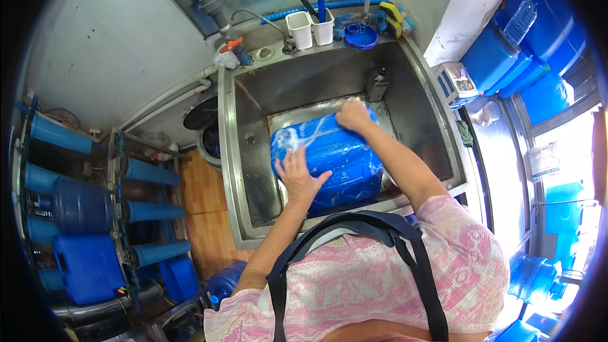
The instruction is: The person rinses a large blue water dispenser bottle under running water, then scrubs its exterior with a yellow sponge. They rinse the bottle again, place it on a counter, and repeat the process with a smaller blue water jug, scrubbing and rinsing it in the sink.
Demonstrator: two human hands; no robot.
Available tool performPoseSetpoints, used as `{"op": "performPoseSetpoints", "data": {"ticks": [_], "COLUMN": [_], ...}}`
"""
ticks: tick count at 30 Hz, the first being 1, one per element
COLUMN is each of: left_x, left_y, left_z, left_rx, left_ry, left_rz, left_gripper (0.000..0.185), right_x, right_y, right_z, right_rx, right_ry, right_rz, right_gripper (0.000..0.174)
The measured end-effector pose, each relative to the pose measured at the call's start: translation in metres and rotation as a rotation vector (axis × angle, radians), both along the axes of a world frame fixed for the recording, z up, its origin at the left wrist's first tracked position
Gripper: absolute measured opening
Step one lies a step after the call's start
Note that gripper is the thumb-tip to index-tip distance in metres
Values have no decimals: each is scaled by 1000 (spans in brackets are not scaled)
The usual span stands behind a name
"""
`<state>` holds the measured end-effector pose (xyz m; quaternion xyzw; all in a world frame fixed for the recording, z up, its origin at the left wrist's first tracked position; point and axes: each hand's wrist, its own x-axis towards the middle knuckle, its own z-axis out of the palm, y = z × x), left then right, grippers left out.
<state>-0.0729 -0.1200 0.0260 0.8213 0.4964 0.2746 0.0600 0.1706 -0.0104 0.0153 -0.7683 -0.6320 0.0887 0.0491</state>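
Note:
A large blue plastic water container (339,161) lies on its side in a stainless steel sink (304,76). White suds streak its upper face, thickest at the left end. My left hand (298,175) rests on the container near that end, its fingers spread and holding nothing. At the far right edge of the container, my right hand (354,115) is curled into a fist. A bit of something pale shows beyond its knuckles, too small to identify. Just past that hand, a dark grey bottle (378,84) with a black cap stands in the sink's back corner.
White plastic cups (299,31), a blue lid (361,35) and yellow-and-black sponges (391,19) line the back ledge. An orange-handled valve (231,45) stands at the back left. Blue filter housings (154,211) are at left; more blue containers (489,59) stand at right.

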Motion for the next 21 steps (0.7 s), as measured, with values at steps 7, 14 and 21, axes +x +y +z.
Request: {"op": "performPoseSetpoints", "data": {"ticks": [7,14,21], "left_x": [35,30,31], "left_y": [-7,-6,-5], "left_z": [-18,-21,-27], "left_rx": [20,-1,143], "left_ry": [6,-18,-18], "left_rz": [-287,-303,-303], "left_gripper": [70,77,74], "right_x": [-133,-145,-209], "right_y": [-10,36,1], "right_z": [-8,9,23], "right_rx": [39,-69,-493], "right_ry": [678,694,123], "right_rz": [1084,1061,1439], "right_gripper": [37,33,30]}}
